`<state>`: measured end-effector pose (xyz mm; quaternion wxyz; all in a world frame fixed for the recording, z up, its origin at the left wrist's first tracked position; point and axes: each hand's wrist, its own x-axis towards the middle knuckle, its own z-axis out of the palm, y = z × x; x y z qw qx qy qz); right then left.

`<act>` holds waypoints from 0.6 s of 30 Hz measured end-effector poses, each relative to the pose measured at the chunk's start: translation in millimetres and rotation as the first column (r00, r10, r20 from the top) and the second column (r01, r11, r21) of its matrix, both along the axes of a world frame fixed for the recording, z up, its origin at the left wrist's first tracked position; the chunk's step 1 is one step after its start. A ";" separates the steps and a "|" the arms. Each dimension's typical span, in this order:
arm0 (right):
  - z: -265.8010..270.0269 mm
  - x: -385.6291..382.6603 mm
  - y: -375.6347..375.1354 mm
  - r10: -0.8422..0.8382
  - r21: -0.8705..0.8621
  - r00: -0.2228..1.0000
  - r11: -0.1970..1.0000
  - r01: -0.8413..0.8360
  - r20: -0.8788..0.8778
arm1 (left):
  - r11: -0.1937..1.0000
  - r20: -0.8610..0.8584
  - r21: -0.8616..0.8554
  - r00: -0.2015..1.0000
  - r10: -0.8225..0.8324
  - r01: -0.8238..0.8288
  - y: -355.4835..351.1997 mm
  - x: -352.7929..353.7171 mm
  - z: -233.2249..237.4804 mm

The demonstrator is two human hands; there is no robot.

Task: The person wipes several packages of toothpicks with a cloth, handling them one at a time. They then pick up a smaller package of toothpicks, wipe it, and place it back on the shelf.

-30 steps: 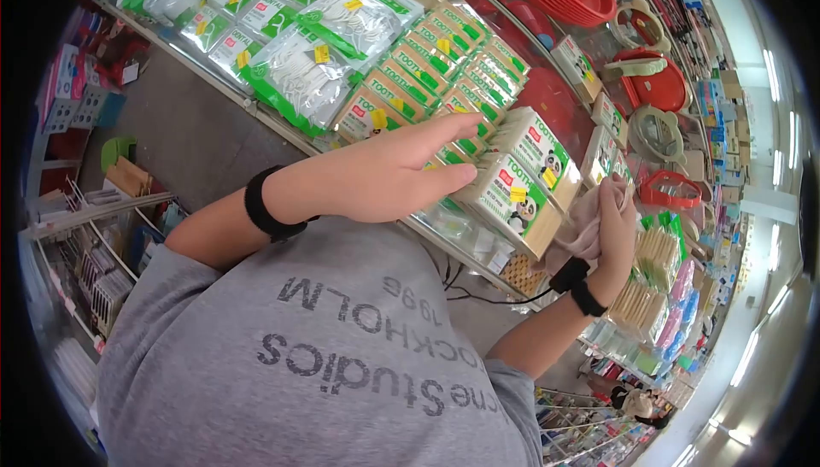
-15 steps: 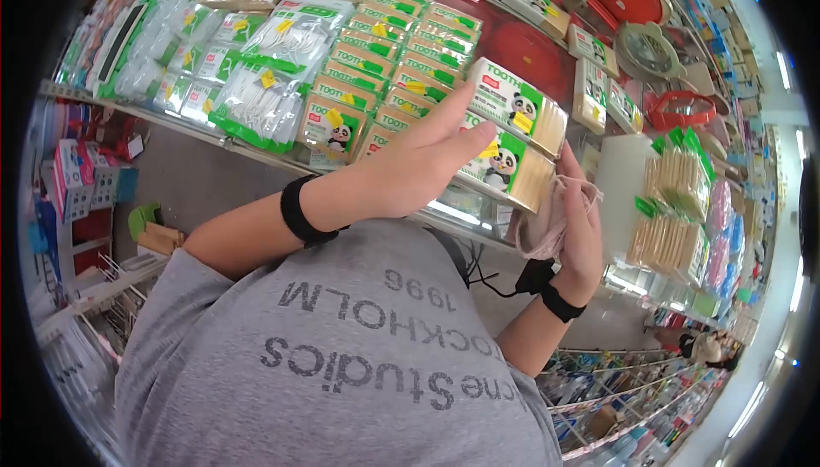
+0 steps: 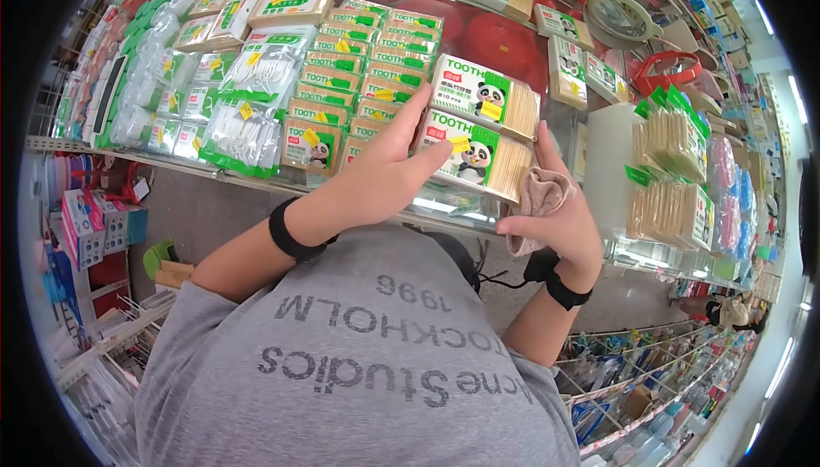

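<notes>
Two toothpick packs with panda pictures, an upper pack (image 3: 506,111) and a lower pack (image 3: 506,175), lie one above the other at the shelf's front edge. My left hand (image 3: 384,172) is at their left side, its fingers along the upper pack's edge and its thumb on the lower pack's face. My right hand (image 3: 568,223) is closed around a crumpled pink cloth (image 3: 545,193), with its fingertips by the packs' right side. Left of my left hand stand rows of similar toothpick packs (image 3: 329,81).
Bagged white dental picks (image 3: 243,129) sit at the left of the glass shelf (image 3: 448,215). On the right are a white divider (image 3: 608,155) and bagged wooden sticks (image 3: 670,211). Red basins (image 3: 504,46) and more boxed toothpicks (image 3: 566,70) lie behind. Other racks (image 3: 649,381) stand below.
The view has shifted, so the shelf appears farther left. The two packs look more level and face me more squarely. My right thumb and the bunched cloth now show more plainly.
</notes>
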<state>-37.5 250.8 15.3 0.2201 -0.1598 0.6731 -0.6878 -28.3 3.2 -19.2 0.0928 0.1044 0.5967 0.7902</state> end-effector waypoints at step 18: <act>16.8 -3.6 24.9 -0.099 0.366 0.988 0.921 0.136 -0.118 | 0.993 0.045 -0.001 0.992 -0.121 0.121 -6.6 -1.2 26.8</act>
